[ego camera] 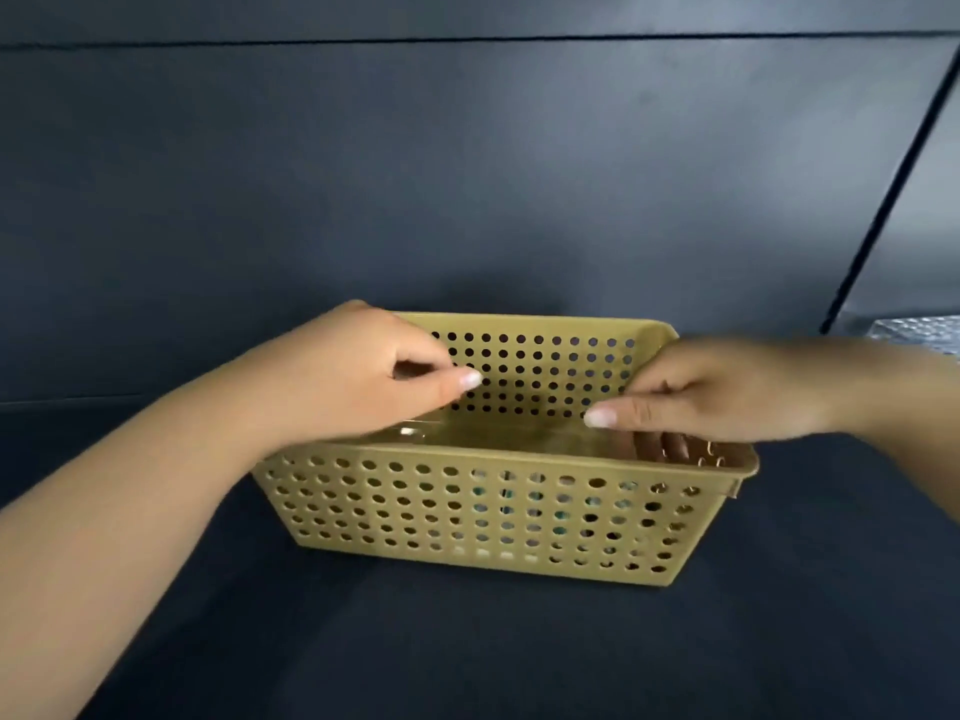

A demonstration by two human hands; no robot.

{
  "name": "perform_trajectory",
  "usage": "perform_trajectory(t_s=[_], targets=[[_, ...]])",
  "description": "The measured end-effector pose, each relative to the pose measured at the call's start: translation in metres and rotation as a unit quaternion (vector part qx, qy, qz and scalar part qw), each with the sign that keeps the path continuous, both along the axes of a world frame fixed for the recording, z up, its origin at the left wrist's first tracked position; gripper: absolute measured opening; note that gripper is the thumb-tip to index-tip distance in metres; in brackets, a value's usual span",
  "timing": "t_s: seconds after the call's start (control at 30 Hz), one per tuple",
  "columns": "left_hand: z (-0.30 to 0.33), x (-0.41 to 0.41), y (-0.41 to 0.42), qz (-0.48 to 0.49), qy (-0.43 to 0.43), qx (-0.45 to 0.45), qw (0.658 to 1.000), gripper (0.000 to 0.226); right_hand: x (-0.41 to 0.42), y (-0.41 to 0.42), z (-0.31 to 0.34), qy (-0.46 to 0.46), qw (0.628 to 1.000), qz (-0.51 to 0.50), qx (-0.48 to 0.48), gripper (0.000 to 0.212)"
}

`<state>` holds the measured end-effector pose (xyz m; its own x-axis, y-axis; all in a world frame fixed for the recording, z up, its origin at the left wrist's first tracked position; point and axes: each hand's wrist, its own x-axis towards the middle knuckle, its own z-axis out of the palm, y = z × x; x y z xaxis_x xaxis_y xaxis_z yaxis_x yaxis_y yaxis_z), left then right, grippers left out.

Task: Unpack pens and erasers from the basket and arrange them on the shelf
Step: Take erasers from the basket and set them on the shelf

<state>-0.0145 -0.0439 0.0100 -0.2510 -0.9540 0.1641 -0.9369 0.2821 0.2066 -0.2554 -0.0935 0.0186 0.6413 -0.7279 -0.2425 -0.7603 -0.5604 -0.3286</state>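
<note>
On the dark shelf (467, 641), toward its middle, one olive-yellow perforated basket (467, 517) is seen, set square to the viewer with its long side facing front. Two hands are counted over it. The left hand (363, 376) is held above the basket's left end, fingers curled inward and the thumb stretched toward the middle; what is pinched between them, if anything, cannot be told. The right hand (727, 392) is poised over the right end, thumb extended toward the left hand, and its fingers (670, 446) are dipped down inside the basket near the front right corner; whether anything is gripped there cannot be told either.

Inside the basket, the contents are largely hidden by the front wall and by both hands. Through the round holes of the front wall, pale and teal-coloured patches (561, 511) are glimpsed around the middle and right of centre, but no pens or erasers can be made out or counted. A clear, glossy surface (410, 433) is caught just under the left hand, inside the rim; its nature cannot be told. Small golden loops (711, 457) are seen just beside the right fingers at the front right rim.

Behind the basket, one dark back panel (467, 200) is raised along the shelf's far edge. At the far right edge, a dark slanted divider (883, 210) is seen, and beyond it a patterned silvery surface (914, 335).
</note>
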Motion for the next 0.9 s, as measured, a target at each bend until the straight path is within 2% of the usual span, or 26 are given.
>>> perform_trajectory(t_s=[0.1,0.2,0.27,0.37,0.5,0.53,0.67,0.73,0.9], targets=[[0.004,0.006,-0.007,0.038,-0.025,0.101,0.994,0.066,0.003,-0.017,-0.001,0.055,0.998,-0.018,0.022,0.073],[-0.003,0.002,-0.008,-0.011,-0.062,0.195,0.979,0.063,0.012,-0.030,0.001,0.135,0.990,-0.024,0.044,0.068],[-0.004,-0.004,-0.012,-0.041,-0.068,0.224,0.971,0.061,0.023,-0.040,-0.001,0.180,0.982,-0.018,0.044,0.060],[-0.002,-0.001,-0.027,-0.042,-0.036,0.196,0.979,0.064,0.042,-0.057,-0.010,0.229,0.972,0.017,0.043,0.049],[-0.007,0.013,-0.046,-0.063,-0.035,0.145,0.987,0.063,0.067,-0.070,-0.024,0.233,0.965,0.074,0.098,0.029],[-0.008,0.017,-0.048,-0.063,-0.032,0.150,0.986,0.063,0.072,-0.071,-0.028,0.235,0.963,0.082,0.105,0.029],[-0.014,0.020,-0.050,-0.063,-0.005,0.151,0.987,0.056,0.089,-0.071,-0.046,0.214,0.964,0.087,0.129,0.054],[-0.017,0.021,-0.051,-0.051,0.018,0.158,0.986,0.055,0.096,-0.073,-0.054,0.204,0.966,0.098,0.127,0.058],[-0.019,0.022,-0.051,-0.023,0.062,0.167,0.984,0.052,0.106,-0.071,-0.071,0.254,0.952,0.124,0.117,0.063]])
